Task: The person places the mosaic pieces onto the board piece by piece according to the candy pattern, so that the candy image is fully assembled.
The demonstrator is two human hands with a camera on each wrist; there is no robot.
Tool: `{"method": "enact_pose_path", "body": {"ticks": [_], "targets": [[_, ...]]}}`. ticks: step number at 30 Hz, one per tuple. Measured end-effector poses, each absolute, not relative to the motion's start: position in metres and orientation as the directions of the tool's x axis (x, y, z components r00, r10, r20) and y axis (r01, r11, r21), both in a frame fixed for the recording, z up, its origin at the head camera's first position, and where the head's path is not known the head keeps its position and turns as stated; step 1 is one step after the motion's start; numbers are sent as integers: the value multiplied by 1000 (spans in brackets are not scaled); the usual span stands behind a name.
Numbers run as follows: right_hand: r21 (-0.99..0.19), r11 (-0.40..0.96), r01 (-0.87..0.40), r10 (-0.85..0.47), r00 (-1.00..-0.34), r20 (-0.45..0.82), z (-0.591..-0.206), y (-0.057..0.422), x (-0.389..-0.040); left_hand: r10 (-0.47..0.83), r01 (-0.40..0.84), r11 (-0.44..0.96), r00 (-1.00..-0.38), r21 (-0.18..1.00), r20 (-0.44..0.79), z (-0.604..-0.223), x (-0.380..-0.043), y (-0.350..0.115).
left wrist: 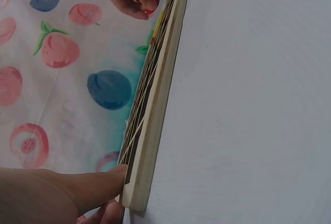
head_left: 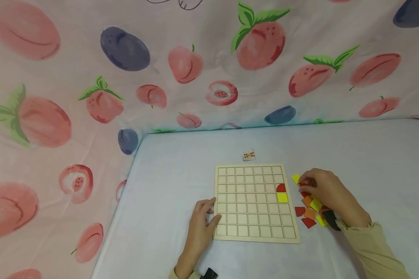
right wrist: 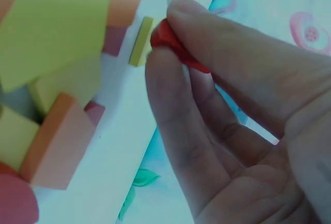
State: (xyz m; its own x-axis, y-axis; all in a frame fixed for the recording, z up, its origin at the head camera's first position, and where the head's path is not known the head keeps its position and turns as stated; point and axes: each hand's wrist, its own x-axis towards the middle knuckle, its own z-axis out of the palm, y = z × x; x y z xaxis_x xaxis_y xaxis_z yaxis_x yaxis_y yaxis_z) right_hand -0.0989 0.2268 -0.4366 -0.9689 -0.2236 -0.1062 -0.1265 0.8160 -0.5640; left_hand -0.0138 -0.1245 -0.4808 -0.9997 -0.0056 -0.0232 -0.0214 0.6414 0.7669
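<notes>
- Wooden grid board (head_left: 250, 209): lower centre; your left hand (head_left: 200, 225), spread, touches its left edge, likely steadying it.
- Your right hand (head_left: 324, 190) pinches a red tile (right wrist: 170, 39) beside loose tiles (head_left: 310, 214), lower right, seemingly kept handy.

On the table (head_left: 160, 201) we see the board (head_left: 250, 209); behind it, a card (head_left: 248, 155), then a cloth (head_left: 209, 42). Two tiles (head_left: 282, 198) sit in its rightmost column. Right of it lie loose tiles (head_left: 310, 214) and the right hand (head_left: 326, 190); the left hand (head_left: 199, 224) touches its left edge.

No readable words or numbers, small card (head_left: 248, 155), print too tiny
</notes>
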Motion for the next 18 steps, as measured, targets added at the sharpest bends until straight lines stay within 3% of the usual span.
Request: {"method": "enact_pose_path", "body": {"ticks": [18], "targets": [[-613, 773, -161, -287, -951, -114, -425, 216, -89, -4, -11, 645, -1000, 764, -11, -480, -14, -125]]}}
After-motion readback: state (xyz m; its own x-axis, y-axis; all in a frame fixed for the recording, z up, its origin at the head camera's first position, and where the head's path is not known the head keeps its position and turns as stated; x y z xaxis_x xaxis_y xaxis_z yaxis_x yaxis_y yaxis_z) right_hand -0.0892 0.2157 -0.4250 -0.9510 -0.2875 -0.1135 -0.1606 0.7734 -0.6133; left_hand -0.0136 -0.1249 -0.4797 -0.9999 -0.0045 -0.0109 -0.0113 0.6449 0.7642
